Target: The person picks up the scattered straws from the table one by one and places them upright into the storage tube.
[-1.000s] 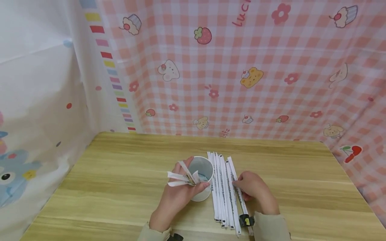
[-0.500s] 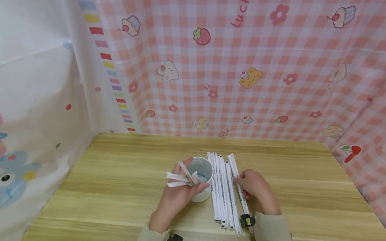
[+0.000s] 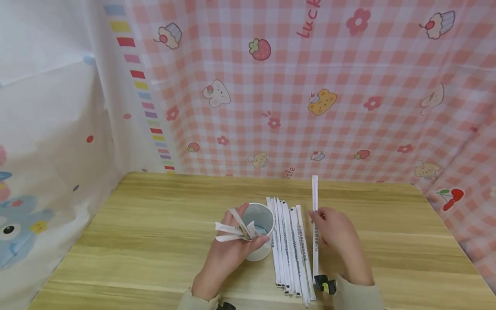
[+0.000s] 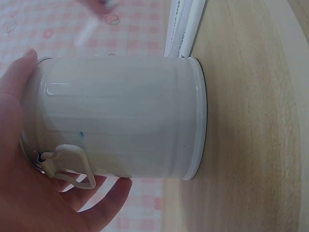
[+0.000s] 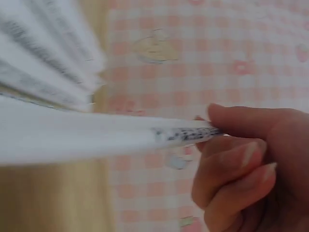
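The long paper packet (image 3: 315,245) in your right hand (image 3: 335,228) could swing or twist, since you pinch it by a narrow stretch and both ends run free; a turn toward the left edge of the surface (image 3: 155,241) might sweep its neighbours in the row of packets (image 3: 290,249) out of line. Its near end lies close to the black wrist mount (image 3: 325,284) and could catch there. The cup (image 4: 120,116) may tip if your left hand (image 3: 232,254) slackens, because the packets leaning out of it (image 3: 232,230) splay over its rim, toward the surface's left edge. Your right thumb and index finger are together, clamped on the packet, with the other fingers curled beneath; it appears raised, its far end pointing toward the surface's far edge. Your left fingers are spread only as wide as the cup, clamped around its upper part near the rim. The cup stands mouth up, well in from the far edge, just left of the row; whether its base touches the surface, you cannot tell.
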`<state>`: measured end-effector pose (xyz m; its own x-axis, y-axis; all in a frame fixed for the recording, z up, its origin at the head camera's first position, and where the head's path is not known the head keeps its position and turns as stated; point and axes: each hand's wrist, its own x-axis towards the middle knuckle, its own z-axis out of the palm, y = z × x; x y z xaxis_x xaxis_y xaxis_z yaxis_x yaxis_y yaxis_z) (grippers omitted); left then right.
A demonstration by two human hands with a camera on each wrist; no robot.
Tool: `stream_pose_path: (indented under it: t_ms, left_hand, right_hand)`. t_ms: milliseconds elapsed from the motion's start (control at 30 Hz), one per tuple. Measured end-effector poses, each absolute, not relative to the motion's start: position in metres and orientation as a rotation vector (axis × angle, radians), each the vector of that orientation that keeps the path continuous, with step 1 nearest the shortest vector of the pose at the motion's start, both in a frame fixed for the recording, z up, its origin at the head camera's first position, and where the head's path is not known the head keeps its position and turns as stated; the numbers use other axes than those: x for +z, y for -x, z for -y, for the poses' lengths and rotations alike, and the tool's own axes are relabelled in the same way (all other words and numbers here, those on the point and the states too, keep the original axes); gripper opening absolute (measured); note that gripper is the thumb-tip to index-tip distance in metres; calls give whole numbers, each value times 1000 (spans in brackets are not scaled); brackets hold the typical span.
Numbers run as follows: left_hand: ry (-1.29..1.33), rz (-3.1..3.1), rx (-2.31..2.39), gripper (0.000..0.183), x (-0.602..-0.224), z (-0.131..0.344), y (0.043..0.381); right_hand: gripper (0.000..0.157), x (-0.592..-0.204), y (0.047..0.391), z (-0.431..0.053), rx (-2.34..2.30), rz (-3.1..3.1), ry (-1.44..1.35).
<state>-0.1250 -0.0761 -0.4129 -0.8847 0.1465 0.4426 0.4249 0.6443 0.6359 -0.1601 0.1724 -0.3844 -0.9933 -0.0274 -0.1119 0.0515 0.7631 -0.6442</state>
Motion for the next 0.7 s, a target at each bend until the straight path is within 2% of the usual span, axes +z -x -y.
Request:
stream_pose_path:
  t_ms: [200, 300, 533, 700]
  left_hand:
    - [461, 2519, -1080, 84, -412, 76, 125]
    - [468, 2519, -1073, 83, -412, 76, 124]
    - [490, 2507, -1063, 82, -412, 77, 125]
    - [495, 2517, -1063, 83, -412, 77, 126]
  right_hand:
    - [45, -353, 147, -171, -1071, -3101, 86]
    - [46, -343, 139, -168, -1122, -3191, 120]
    - [33, -324, 122, -155, -1291, -3296, 293]
    - [15, -320, 117, -148, -1396, -3272, 567]
